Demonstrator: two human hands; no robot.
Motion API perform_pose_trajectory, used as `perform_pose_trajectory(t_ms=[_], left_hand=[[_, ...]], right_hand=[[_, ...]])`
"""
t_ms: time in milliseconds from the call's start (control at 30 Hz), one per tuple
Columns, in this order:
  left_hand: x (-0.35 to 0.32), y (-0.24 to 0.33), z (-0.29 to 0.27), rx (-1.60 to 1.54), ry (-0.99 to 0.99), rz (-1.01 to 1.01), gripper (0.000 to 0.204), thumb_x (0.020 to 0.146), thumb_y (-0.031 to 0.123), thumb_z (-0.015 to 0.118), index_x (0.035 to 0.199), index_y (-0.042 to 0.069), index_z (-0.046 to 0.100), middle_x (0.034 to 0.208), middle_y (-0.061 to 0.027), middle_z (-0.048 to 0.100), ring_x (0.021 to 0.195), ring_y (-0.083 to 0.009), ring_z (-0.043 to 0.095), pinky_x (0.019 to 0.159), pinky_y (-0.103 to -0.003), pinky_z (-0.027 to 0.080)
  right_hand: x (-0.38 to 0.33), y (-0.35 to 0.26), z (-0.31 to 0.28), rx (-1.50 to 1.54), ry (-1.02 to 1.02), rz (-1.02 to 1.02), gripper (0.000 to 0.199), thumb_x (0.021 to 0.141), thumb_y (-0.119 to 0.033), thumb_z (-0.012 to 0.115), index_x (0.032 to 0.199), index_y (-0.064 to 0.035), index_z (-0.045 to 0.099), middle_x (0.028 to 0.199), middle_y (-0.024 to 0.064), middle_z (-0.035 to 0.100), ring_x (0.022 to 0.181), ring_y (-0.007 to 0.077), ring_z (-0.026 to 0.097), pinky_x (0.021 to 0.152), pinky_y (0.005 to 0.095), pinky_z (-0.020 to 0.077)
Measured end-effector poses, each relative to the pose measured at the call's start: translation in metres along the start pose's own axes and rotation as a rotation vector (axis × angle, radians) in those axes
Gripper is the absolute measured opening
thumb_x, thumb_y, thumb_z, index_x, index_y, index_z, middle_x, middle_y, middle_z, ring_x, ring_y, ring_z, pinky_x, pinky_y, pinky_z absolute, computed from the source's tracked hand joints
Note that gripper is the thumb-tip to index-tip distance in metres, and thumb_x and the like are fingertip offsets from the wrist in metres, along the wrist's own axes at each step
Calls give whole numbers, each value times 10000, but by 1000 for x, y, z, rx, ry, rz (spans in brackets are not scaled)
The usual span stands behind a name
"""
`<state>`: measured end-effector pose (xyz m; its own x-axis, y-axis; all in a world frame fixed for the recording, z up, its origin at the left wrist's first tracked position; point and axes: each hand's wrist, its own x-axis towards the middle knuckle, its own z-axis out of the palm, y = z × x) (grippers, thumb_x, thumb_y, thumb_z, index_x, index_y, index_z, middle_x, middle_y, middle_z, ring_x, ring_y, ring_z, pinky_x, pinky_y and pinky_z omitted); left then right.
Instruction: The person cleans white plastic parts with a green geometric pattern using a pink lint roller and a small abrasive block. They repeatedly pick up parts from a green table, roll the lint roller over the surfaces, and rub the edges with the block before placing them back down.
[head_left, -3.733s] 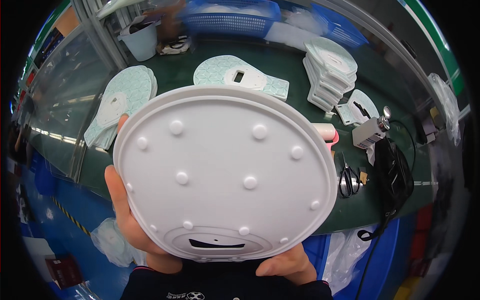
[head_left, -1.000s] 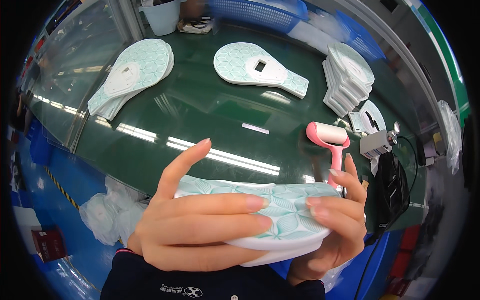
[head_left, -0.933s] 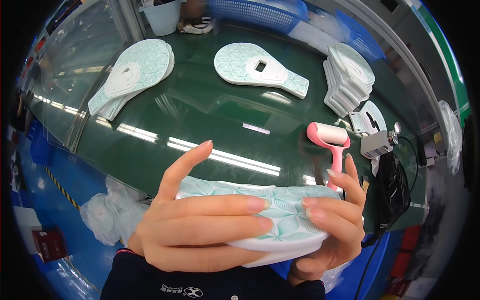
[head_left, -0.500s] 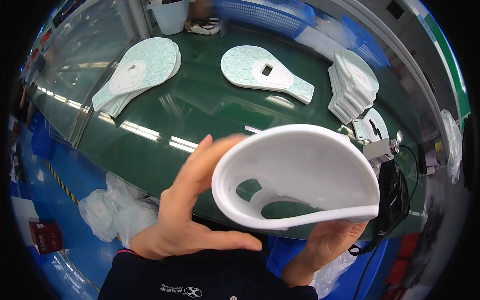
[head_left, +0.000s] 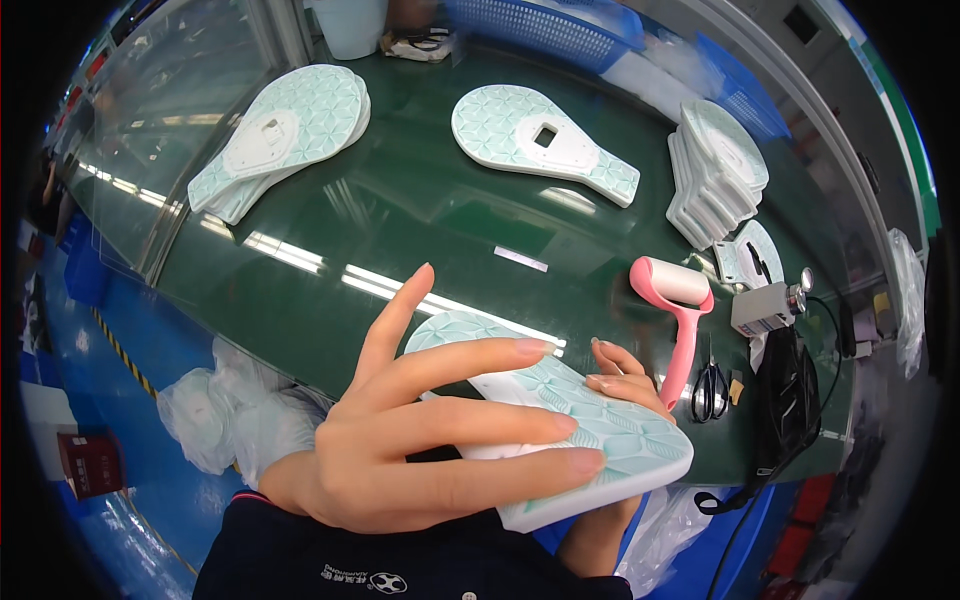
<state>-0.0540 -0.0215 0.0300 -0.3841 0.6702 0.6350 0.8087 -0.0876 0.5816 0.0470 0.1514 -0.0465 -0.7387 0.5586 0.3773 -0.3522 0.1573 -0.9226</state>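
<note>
A white moulded panel with a pale teal, leaf-textured face (head_left: 640,438) is held tilted above the near edge of the table. My left hand (head_left: 385,435) lies over that face with its fingers stretched out and spread, and the fingertips touch the pattern. At the far right edge of the panel, fingers of my right hand (head_left: 635,378) wrap round from behind; the rest of that hand is mostly hidden beneath. A pink-handled lint roller (head_left: 678,310) lies just beyond my right hand, with black-handled scissors (head_left: 710,390) beside it.
On the green table (head_left: 400,220) lie a single paddle-shaped panel (head_left: 500,140), a small pile of panels (head_left: 300,115) at left and a taller stack (head_left: 715,165) at right. A metal-topped bottle (head_left: 765,308) and black bag (head_left: 785,400) stand right. Blue baskets (head_left: 560,35) line the back.
The panel has turned over from its hollow white underside to its patterned face and come lower. My left fingers now rest on it. The lint roller and scissors have come into sight.
</note>
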Motion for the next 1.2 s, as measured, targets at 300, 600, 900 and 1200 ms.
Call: perform_pose_trajectory(t_ms=[300,600,900,1200], left_hand=[[-2,-10,0,70,7,-7,793,521,219,791,1173,160,343,1140,-175,391,1118,-381,365,957,-550,215],[11,-17,30,20,-104,-17,163,630,57,665,790,69,636,741,-11,631,756,-189,615,900,-447,372],[-8,-30,33,-685,378,-121,253,655,-21,669,863,5,526,841,-153,603,840,-280,595,919,-488,337],[-15,-16,35,-679,287,-292,177,667,0,655,829,48,599,826,-127,636,854,-229,604,985,-486,199]], right_hand=[[-2,-3,-12,49,165,-101,388,594,-52,673,962,14,568,743,87,613,814,213,553,926,519,325],[20,-44,-11,-602,-248,-682,594,590,-134,724,1120,-45,471,954,59,613,975,216,533,947,469,302],[-1,-25,-18,158,43,201,826,548,-83,743,1223,75,294,1094,191,487,1009,252,502,868,362,382],[-10,-41,-17,23,290,43,523,721,-198,578,1113,90,386,976,180,522,931,311,531,865,409,409]])
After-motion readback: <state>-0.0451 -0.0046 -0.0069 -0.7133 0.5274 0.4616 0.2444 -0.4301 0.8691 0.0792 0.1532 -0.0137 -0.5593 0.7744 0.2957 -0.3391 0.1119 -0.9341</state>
